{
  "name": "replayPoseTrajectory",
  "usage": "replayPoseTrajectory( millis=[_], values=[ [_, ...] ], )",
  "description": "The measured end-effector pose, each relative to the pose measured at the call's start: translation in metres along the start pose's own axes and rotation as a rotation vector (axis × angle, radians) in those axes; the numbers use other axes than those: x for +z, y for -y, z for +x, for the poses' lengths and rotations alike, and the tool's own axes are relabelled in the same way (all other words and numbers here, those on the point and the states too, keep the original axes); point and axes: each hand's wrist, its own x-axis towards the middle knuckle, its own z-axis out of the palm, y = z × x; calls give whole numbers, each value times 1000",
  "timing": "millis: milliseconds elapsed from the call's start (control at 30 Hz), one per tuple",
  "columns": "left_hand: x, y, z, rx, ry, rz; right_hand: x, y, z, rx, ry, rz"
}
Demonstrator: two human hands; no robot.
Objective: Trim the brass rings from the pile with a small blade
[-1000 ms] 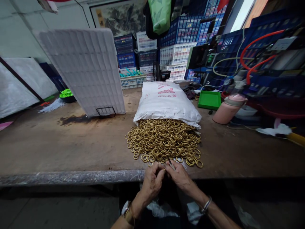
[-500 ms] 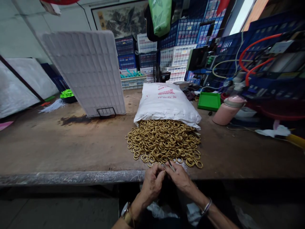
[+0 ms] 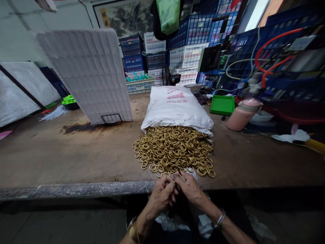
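Close together at the table's front edge, both my hands are closed, with their fingertips nearly meeting. My left hand (image 3: 162, 196) pinches a small gold-coloured piece that looks like part of a ring, mostly hidden by the fingers. Out of my right hand (image 3: 191, 190) sticks a thin, dark-tipped blade (image 3: 181, 175), its handle hidden in the grip. Just beyond the fingers lies a heap of gold-coloured rings (image 3: 175, 147). They spill from the mouth of a white sack (image 3: 177, 106) with red print, which lies flat on the table.
On the wooden table (image 3: 66, 156), a white ribbed panel (image 3: 88, 74) stands at left in a wire stand. A green tray (image 3: 222, 105) and a pink bottle (image 3: 241, 115) are at right, near red hoses. Stacked crates (image 3: 188, 57) fill the back.
My left hand's fingers have shifted and the wrist has turned slightly, so a bit of gold shows at the fingertips. My right hand keeps its grip on the blade. The view has moved slightly.
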Motion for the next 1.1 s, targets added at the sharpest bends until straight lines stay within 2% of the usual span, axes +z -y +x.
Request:
replayPoseTrajectory(
  millis=[133,233,333,467,667,867,967,1100],
  values=[
    [-3,0,-3,12,-6,-57,-4,0,0,-3,-45,-61],
    [-5,-1,-4,22,-59,-89,-6,-6,-1,-75,-70,-170],
    [-5,-2,-4,15,-113,-80,-5,-13,-5,-141,9,-295],
    [-4,-5,-5,29,-126,-60,0,-13,-8,-166,114,-436],
    [-2,-4,-4,19,-162,-45,1,-6,-8,-139,137,-544],
    [-1,0,-6,92,-167,-15,2,-8,-7,-135,140,-648],
    [4,-9,-18,111,-133,-6,1,-9,-4,-143,127,-698],
    [7,-22,-32,166,8,-88,-1,-8,-1,-99,100,-750]
  ],
)
